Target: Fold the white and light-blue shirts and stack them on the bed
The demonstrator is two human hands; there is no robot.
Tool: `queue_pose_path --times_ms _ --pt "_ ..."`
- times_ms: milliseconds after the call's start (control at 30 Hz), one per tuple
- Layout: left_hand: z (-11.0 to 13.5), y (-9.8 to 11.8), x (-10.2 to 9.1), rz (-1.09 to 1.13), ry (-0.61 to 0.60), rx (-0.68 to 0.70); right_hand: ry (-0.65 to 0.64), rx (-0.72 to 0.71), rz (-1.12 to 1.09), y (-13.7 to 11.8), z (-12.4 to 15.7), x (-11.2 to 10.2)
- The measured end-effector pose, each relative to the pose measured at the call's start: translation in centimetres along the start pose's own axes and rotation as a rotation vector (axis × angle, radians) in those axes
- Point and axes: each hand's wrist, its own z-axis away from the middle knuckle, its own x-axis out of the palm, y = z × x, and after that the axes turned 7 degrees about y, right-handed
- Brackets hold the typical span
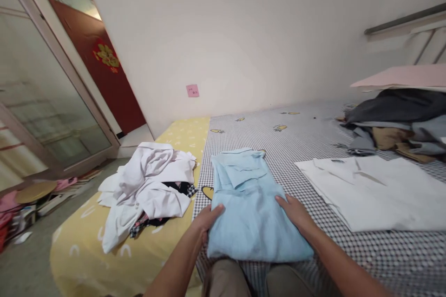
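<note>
- The checked bed sheet (pixel 351 257) carries everything here, and a white shirt (pixel 376 192) lies flat near its right edge.
- The folded light blue shirt (pixel 259 227) is at the sheet's near edge, directly in front of me.
- Its long axis goes from me toward the sheet's far edge.
- My left hand (pixel 208 225) is on its left side, open and flat, not grasping.
- My right hand (pixel 294 213) is on its right side, also open; both hands are about equally near.
- A folded flap (pixel 244 171) lies on top of the smooth cloth.
</note>
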Motion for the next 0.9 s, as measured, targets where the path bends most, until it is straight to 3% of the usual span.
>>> queue_pose_path --times_ms 133,267,400,533,667,767,900 --pt "0.3 0.7 1.1 0.035 -0.06 0.083 -0.024 0.062 -0.13 -0.3 0.5 -0.5" --pt "-0.6 0.9 0.8 0.127 -0.129 0.036 0.017 0.056 -0.237 -0.7 0.2 -0.4" --pt "-2.6 0.7 0.6 0.078 -0.019 -0.023 0.119 -0.042 0.033 0.5 -1.2 1.7" --pt "-3.5 0.6 0.9 0.01 0.017 0.012 0.191 -0.043 0.118 1.9 -1.9 3.0" --pt "-4.3 0.2 1.1 -0.106 0.087 0.074 0.227 -0.07 0.153 2.0 -1.8 2.5" --pt "-4.9 0.5 0.9 -0.249 0.146 0.149 0.249 -0.168 0.23 2.0 -2.0 1.9" --pt "-4.8 1.8 0.2 -0.465 0.315 0.356 0.342 -0.247 0.346 1.9 -2.6 0.9"
